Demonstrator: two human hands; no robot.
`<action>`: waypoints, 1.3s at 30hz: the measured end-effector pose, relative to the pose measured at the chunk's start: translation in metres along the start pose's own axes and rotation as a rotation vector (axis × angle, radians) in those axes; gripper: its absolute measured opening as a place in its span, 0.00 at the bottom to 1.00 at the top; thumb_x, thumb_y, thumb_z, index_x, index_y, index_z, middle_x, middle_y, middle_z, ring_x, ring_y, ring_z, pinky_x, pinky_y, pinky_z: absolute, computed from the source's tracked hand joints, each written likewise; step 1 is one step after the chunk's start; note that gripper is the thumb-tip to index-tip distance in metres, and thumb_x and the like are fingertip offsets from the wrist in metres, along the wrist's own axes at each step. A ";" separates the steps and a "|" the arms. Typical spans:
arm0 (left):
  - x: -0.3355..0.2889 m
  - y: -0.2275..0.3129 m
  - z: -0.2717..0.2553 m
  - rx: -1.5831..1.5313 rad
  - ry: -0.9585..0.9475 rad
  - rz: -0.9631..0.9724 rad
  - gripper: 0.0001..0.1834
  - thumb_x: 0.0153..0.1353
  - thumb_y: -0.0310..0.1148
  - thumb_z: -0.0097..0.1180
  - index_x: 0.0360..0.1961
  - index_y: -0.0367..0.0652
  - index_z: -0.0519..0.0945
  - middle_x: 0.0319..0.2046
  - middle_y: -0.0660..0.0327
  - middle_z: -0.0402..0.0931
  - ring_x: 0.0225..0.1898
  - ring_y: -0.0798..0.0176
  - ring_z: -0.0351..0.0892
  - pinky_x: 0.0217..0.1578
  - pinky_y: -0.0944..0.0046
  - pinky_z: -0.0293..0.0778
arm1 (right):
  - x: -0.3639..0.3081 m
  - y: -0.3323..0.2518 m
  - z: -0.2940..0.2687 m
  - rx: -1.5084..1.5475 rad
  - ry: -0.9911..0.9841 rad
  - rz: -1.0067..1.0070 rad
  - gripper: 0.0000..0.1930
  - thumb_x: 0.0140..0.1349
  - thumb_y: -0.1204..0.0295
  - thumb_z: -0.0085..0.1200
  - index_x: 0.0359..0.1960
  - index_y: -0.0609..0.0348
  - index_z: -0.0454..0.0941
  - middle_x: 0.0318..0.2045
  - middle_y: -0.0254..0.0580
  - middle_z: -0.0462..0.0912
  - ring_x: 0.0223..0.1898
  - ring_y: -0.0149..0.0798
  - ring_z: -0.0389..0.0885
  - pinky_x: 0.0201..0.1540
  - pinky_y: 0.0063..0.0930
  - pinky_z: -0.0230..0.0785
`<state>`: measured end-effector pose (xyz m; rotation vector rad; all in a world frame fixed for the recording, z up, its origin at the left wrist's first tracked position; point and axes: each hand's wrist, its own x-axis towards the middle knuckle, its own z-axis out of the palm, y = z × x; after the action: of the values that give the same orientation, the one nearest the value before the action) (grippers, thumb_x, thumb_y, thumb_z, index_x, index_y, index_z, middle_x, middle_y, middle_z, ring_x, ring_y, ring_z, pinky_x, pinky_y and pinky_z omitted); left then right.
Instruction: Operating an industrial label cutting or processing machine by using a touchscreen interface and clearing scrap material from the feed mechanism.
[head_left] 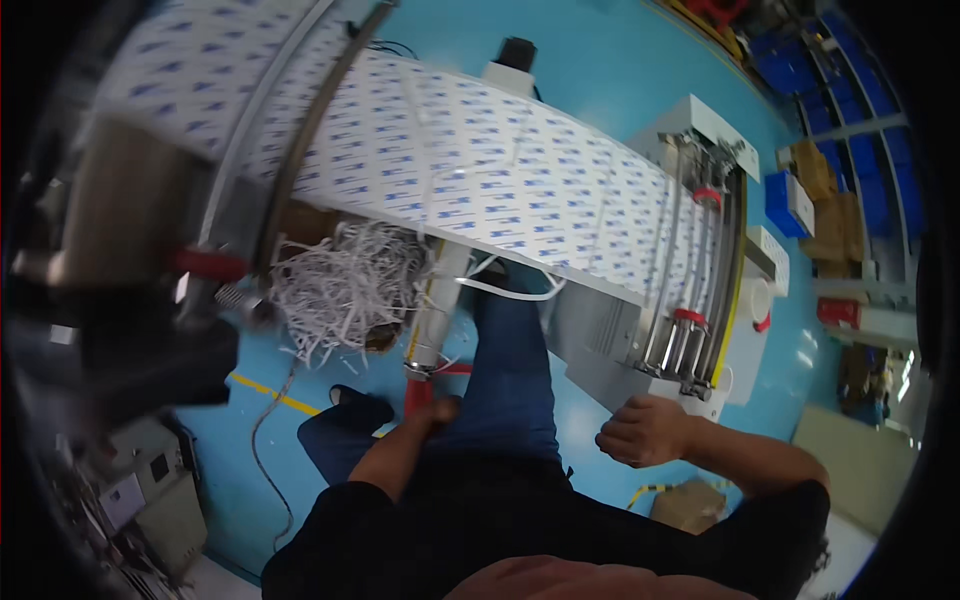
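Note:
My left hand [437, 411] is low in front of me, against the lower end of a red handle-like part [418, 392] on a long pale roller [434, 318]. Its fingers are mostly hidden, so the grip cannot be made out. My right hand [643, 431] is raised to the right with its fingers curled into a loose fist, and nothing shows in it. It hovers just short of the roller end of a machine [672, 358] with metal rollers and red rings. A wide white sheet with blue print [500, 180] stretches across to those rollers.
A heap of shredded white strips [350, 285] lies left of the pale roller. A blurred machine head [130, 210] looms at the near left. A cable [258, 440] trails over the blue floor. Blue bins [790, 205] and shelves stand at the far right, and a cardboard box [688, 505] behind my right arm.

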<state>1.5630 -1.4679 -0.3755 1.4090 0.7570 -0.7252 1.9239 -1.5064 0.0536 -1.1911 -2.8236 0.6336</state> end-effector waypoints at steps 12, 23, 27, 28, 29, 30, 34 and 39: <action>-0.422 -0.022 -0.214 -0.168 2.014 -0.270 0.23 0.59 0.43 0.52 0.45 0.31 0.72 0.41 0.43 0.73 0.44 0.43 0.71 0.47 0.49 0.66 | -0.003 -0.033 0.013 0.008 0.287 0.042 0.07 0.40 0.68 0.60 0.22 0.53 0.77 0.16 0.34 0.76 0.18 0.36 0.73 0.28 0.32 0.58; -0.684 -0.154 -0.337 0.655 2.308 -0.871 0.21 0.58 0.45 0.48 0.29 0.37 0.83 0.25 0.47 0.80 0.26 0.52 0.81 0.30 0.52 0.74 | 0.008 -0.041 0.041 0.034 0.564 0.128 0.06 0.43 0.76 0.57 0.24 0.52 0.75 0.21 0.28 0.77 0.21 0.31 0.73 0.25 0.27 0.58; -0.632 -0.134 -0.341 -0.097 2.391 -0.326 0.25 0.52 0.47 0.57 0.32 0.29 0.81 0.28 0.52 0.81 0.30 0.61 0.80 0.34 0.61 0.73 | 0.016 -0.100 0.156 0.701 0.633 0.787 0.12 0.47 0.77 0.56 0.37 0.56 0.76 0.28 0.37 0.79 0.26 0.34 0.77 0.34 0.28 0.68; -0.650 -0.145 -0.338 -0.162 2.417 -0.228 0.28 0.48 0.52 0.60 0.31 0.30 0.82 0.27 0.51 0.81 0.29 0.58 0.79 0.35 0.58 0.72 | 0.012 -0.114 0.214 1.043 0.708 1.281 0.14 0.50 0.77 0.54 0.42 0.57 0.75 0.32 0.40 0.79 0.29 0.35 0.78 0.37 0.30 0.70; -0.648 -0.137 -0.341 -0.182 2.452 -0.123 0.28 0.48 0.51 0.61 0.31 0.29 0.81 0.28 0.51 0.81 0.29 0.59 0.79 0.35 0.59 0.72 | -0.007 -0.112 0.264 1.047 0.704 1.298 0.14 0.50 0.77 0.54 0.42 0.57 0.75 0.32 0.40 0.79 0.29 0.35 0.78 0.37 0.30 0.70; -0.645 -0.130 -0.344 -0.204 2.489 -0.021 0.28 0.47 0.50 0.62 0.31 0.29 0.81 0.29 0.51 0.80 0.29 0.60 0.78 0.34 0.59 0.71 | -0.002 -0.135 0.320 0.793 0.514 1.351 0.20 0.55 0.79 0.51 0.52 0.60 0.68 0.42 0.46 0.77 0.39 0.38 0.78 0.42 0.31 0.71; -0.600 -0.158 -0.278 -0.321 1.978 0.089 0.17 0.60 0.40 0.52 0.34 0.34 0.79 0.26 0.58 0.76 0.28 0.66 0.73 0.30 0.65 0.71 | -0.023 -0.118 0.424 1.026 0.486 1.249 0.20 0.56 0.78 0.50 0.53 0.60 0.68 0.43 0.47 0.77 0.40 0.38 0.78 0.43 0.30 0.71; -0.240 0.164 -0.199 -0.101 1.083 0.315 0.21 0.64 0.34 0.46 0.56 0.36 0.66 0.50 0.57 0.70 0.52 0.60 0.68 0.55 0.62 0.61 | -0.006 -0.107 0.449 1.242 0.449 1.275 0.20 0.58 0.77 0.49 0.54 0.61 0.67 0.44 0.48 0.76 0.41 0.39 0.78 0.44 0.30 0.71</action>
<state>1.5520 -1.2638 -0.0886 1.7414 1.3149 0.3956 1.7808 -1.7396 -0.3177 -2.0592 -0.6145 1.4470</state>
